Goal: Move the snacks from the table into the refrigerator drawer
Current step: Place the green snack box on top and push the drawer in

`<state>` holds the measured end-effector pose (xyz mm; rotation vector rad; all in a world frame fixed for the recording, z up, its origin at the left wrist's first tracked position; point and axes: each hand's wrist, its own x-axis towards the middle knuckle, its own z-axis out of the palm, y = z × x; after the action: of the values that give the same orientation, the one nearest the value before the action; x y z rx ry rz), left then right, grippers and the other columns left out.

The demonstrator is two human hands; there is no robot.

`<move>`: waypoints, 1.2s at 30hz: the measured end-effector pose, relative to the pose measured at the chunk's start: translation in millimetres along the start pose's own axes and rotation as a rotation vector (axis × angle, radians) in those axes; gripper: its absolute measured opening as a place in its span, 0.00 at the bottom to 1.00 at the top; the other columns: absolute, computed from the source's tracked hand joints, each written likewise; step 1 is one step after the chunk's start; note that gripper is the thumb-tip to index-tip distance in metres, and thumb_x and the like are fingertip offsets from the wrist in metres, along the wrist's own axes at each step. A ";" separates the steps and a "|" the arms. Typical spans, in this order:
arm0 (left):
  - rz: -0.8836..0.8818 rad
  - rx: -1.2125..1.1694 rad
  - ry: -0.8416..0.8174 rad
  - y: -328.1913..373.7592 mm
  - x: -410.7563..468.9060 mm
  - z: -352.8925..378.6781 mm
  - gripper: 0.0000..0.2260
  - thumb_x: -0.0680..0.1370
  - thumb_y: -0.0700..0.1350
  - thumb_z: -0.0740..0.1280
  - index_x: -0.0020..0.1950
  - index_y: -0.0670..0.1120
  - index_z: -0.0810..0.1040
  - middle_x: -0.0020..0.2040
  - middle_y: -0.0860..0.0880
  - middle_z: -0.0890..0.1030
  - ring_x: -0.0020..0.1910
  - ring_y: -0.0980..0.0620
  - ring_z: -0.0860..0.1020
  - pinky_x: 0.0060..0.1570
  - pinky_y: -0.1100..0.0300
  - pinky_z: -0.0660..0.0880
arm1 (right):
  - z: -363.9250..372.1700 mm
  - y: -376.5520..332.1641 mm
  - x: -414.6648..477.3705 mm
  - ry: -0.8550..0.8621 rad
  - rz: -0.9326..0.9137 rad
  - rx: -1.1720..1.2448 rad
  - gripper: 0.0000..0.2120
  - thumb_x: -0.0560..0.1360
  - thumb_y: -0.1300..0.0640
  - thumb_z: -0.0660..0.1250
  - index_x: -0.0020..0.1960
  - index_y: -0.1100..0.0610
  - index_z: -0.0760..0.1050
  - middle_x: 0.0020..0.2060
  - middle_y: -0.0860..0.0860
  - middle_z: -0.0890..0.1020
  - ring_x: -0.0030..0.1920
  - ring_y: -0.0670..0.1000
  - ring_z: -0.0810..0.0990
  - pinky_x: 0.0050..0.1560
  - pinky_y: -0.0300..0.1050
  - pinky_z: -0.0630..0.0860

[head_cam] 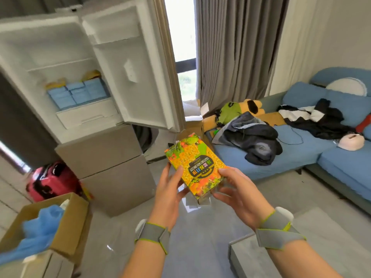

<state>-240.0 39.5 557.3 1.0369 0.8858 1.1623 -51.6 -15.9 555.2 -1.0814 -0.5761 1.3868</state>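
A yellow, green and orange biscuit box is held in mid-air at the centre of the head view. My left hand grips its left edge, thumb on the front face. My right hand grips its lower right corner from the other side. The refrigerator stands at the upper left with its top door swung open. Inside, blue packs sit on a shelf above a white drawer, which is pushed in. A grey table corner shows at the lower right.
An open cardboard box with blue plastic stands at the lower left, a pink suitcase behind it. A blue sofa with clothes and a plush toy fills the right. Grey curtains hang beside the window.
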 end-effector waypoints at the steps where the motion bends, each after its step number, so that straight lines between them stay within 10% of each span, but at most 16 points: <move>1: 0.011 -0.017 0.014 6.4 0.6 -17.1 0.21 0.82 0.49 0.69 0.76 0.55 0.72 0.64 0.49 0.84 0.61 0.46 0.83 0.55 0.48 0.80 | 19.8 4.6 3.9 -0.019 0.002 -0.012 0.15 0.77 0.53 0.73 0.62 0.55 0.80 0.49 0.54 0.81 0.47 0.56 0.76 0.58 0.58 0.81; 21: 0.178 -0.150 0.338 79.3 47.7 -284.6 0.21 0.82 0.42 0.69 0.74 0.52 0.74 0.65 0.47 0.84 0.62 0.45 0.84 0.55 0.50 0.83 | 312.8 103.9 133.0 -0.320 0.149 -0.180 0.16 0.78 0.54 0.72 0.64 0.55 0.79 0.58 0.66 0.80 0.54 0.59 0.82 0.63 0.63 0.80; 36: 0.264 0.035 0.493 154.1 232.3 -369.7 0.20 0.82 0.44 0.68 0.74 0.54 0.75 0.67 0.45 0.83 0.64 0.44 0.82 0.61 0.47 0.81 | 450.8 87.9 330.6 -0.512 0.194 -0.107 0.16 0.79 0.54 0.71 0.65 0.54 0.77 0.49 0.53 0.85 0.51 0.56 0.84 0.63 0.60 0.81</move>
<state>-587.3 343.9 590.2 0.9270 1.1785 1.6735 -428.5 404.6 592.4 -0.8793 -0.9410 1.8384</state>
